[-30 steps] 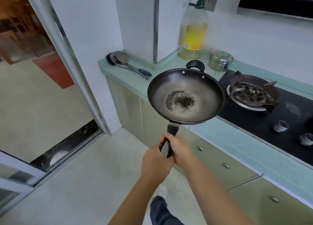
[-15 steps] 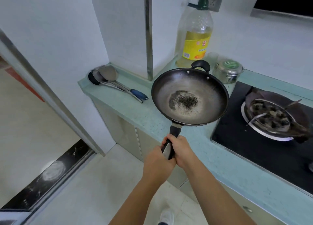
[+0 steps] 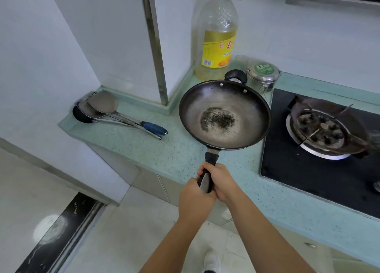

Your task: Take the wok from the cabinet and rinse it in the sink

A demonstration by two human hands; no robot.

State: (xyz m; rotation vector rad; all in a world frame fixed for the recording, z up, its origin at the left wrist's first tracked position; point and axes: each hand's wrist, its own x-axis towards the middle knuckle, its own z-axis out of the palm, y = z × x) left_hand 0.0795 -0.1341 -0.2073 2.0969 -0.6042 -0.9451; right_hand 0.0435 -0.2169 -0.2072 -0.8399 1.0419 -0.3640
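Note:
A dark metal wok [image 3: 225, 114] with a blackened patch in its bottom hangs level above the pale green countertop [image 3: 170, 155], left of the gas hob. Its long black handle points toward me. My left hand [image 3: 194, 198] and my right hand [image 3: 223, 181] both grip that handle, the left one nearer its end. A small loop handle sits on the wok's far rim. No sink or cabinet interior is in view.
A large oil bottle [image 3: 217, 38] and a steel lidded tin [image 3: 263, 76] stand behind the wok. Ladles and a spatula [image 3: 115, 114] lie at the counter's left end. The black gas hob [image 3: 320, 149] with a burner is to the right. Cabinet fronts run below.
The wok has come over the counter and closer to the wall as I stepped in; the view has swung right, away from the doorway. Both hands keep their grip.

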